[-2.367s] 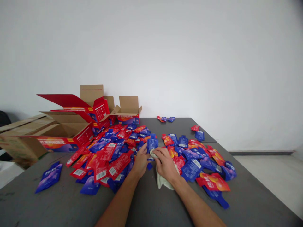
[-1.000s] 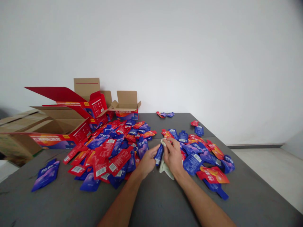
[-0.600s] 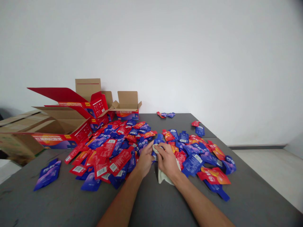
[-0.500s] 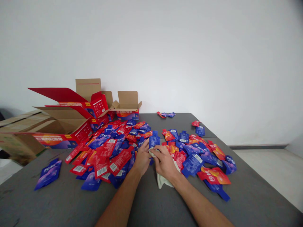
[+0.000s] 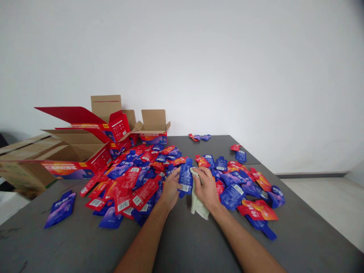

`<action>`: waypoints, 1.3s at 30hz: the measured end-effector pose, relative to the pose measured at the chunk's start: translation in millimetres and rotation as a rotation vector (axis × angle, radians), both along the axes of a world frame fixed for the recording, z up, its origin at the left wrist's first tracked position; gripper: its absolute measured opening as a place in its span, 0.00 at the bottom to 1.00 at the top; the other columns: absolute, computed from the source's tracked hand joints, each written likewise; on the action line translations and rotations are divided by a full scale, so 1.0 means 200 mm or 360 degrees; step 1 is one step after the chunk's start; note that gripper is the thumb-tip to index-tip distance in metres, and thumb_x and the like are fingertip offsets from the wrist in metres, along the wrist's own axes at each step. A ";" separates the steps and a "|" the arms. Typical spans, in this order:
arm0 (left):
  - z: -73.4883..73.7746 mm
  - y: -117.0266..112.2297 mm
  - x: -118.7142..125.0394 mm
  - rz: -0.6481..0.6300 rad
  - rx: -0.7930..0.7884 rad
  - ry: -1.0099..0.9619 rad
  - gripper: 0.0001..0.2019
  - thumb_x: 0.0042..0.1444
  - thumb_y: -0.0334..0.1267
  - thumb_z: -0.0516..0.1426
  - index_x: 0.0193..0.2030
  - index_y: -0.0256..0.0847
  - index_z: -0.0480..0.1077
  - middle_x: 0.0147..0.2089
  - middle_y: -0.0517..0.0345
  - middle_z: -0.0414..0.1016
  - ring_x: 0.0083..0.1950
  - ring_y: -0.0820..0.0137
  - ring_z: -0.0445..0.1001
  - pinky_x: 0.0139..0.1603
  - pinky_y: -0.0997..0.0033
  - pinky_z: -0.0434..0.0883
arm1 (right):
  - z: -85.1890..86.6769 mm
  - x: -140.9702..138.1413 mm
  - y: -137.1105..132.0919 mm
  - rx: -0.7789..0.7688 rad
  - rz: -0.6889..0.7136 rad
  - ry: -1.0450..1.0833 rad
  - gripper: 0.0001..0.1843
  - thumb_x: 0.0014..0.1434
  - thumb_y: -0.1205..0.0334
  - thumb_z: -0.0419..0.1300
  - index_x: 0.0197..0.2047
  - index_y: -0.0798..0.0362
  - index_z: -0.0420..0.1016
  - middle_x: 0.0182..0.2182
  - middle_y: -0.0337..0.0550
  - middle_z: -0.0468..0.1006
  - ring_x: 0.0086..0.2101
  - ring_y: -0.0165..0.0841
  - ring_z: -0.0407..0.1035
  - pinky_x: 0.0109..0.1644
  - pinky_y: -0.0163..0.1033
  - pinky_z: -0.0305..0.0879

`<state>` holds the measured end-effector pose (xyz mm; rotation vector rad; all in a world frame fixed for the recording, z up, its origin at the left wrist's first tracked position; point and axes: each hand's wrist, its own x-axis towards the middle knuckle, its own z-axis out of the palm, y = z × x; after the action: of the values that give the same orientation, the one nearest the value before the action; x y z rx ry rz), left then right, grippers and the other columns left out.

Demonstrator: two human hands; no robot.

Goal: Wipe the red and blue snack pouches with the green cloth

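Between my hands is a blue pouch [image 5: 185, 177], its printed side with a white barcode facing me. My left hand [image 5: 170, 189] grips it by the left edge, fingers closed. A pale whitish cloth [image 5: 200, 208] is bunched in my right hand [image 5: 205, 186], whose closed fingers are at the pouch's right edge; the cloth's lower end hangs toward the table. To the left lies a large heap of red and blue pouches [image 5: 133, 178]. A smaller group of blue and red pouches [image 5: 231, 196] spreads out on the right, just beyond my right hand.
Open red-printed cartons [image 5: 98, 163] stand at the left and back left, with a smaller open box [image 5: 153, 138] behind the heap. A single blue pouch [image 5: 60, 210] lies front left. A few pouches [image 5: 240, 156] sit farther back on the dark table [image 5: 182, 242].
My right hand and the cloth have moved right, off the pouch's face to its edge. The pouch's barcode side, covered before, now shows.
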<state>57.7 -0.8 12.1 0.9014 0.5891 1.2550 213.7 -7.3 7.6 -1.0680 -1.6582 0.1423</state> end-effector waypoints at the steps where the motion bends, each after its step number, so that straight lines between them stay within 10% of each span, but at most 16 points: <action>1: 0.00 0.00 0.00 0.0028 -0.0017 -0.0004 0.37 0.35 0.21 0.57 0.58 0.40 0.71 0.52 0.49 0.78 0.39 0.68 0.77 0.31 0.76 0.68 | 0.01 0.00 0.00 -0.0009 -0.0002 0.0045 0.15 0.67 0.62 0.54 0.53 0.48 0.76 0.48 0.49 0.74 0.49 0.39 0.69 0.56 0.49 0.67; 14: -0.10 0.03 0.04 0.0530 -0.0021 0.0240 0.28 0.47 0.34 0.65 0.57 0.44 0.69 0.45 0.55 0.77 0.36 0.73 0.75 0.34 0.77 0.68 | -0.02 -0.08 -0.06 -0.0339 0.0165 0.0373 0.12 0.66 0.55 0.56 0.49 0.51 0.72 0.42 0.45 0.78 0.42 0.37 0.73 0.48 0.43 0.70; 22: -0.06 0.00 0.08 0.0305 -0.0064 0.0032 0.22 0.54 0.39 0.61 0.57 0.40 0.73 0.51 0.50 0.79 0.47 0.67 0.77 0.49 0.69 0.70 | -0.03 -0.07 -0.04 -0.0023 0.0104 0.0103 0.14 0.65 0.63 0.55 0.51 0.46 0.78 0.47 0.48 0.75 0.49 0.40 0.70 0.56 0.49 0.68; 28: -0.05 0.00 0.03 0.0121 -0.0004 -0.0037 0.42 0.39 0.23 0.59 0.66 0.42 0.63 0.49 0.51 0.80 0.38 0.72 0.76 0.35 0.77 0.67 | -0.05 -0.09 -0.07 -0.0041 0.0267 -0.0210 0.17 0.64 0.67 0.55 0.53 0.45 0.77 0.48 0.49 0.73 0.49 0.40 0.68 0.53 0.48 0.70; 39: -0.04 -0.04 0.06 -0.0220 0.0237 0.0289 0.39 0.40 0.21 0.53 0.64 0.40 0.68 0.54 0.47 0.78 0.38 0.69 0.76 0.35 0.74 0.69 | 0.00 0.06 0.02 0.0054 -0.0190 -0.0088 0.17 0.67 0.63 0.52 0.55 0.47 0.75 0.50 0.50 0.71 0.50 0.42 0.66 0.56 0.51 0.67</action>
<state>70.3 -8.0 4.1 1.1700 0.5709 1.1098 224.9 -3.2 7.1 -1.1509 -1.6353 0.0068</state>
